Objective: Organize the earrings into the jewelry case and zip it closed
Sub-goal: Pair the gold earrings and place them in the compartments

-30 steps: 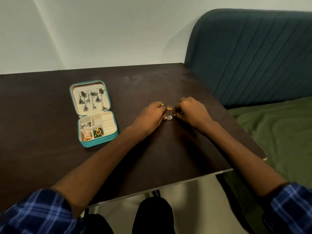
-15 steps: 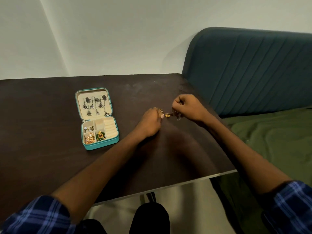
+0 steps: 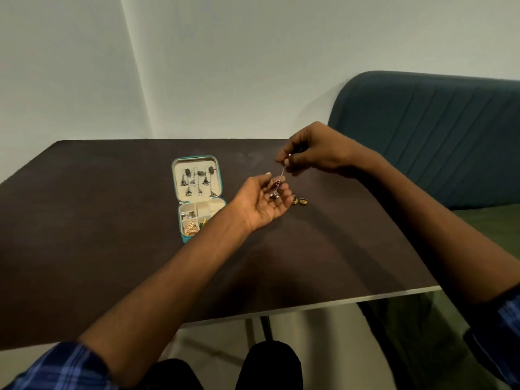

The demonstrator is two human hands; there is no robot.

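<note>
Here, right hand pinches a dangling earring over the cupped, loosely curled left hand; jewelry case lies open mid-table, far from edges

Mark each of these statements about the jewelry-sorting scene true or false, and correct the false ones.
1. The jewelry case is zipped shut. False: it lies open on the table.
2. The right hand pinches the top of a dangling earring. True.
3. The left hand lies flat on the table. False: it is raised, palm up, under the earring.
4. Small gold pieces lie on the table beside the left hand. True.
</note>
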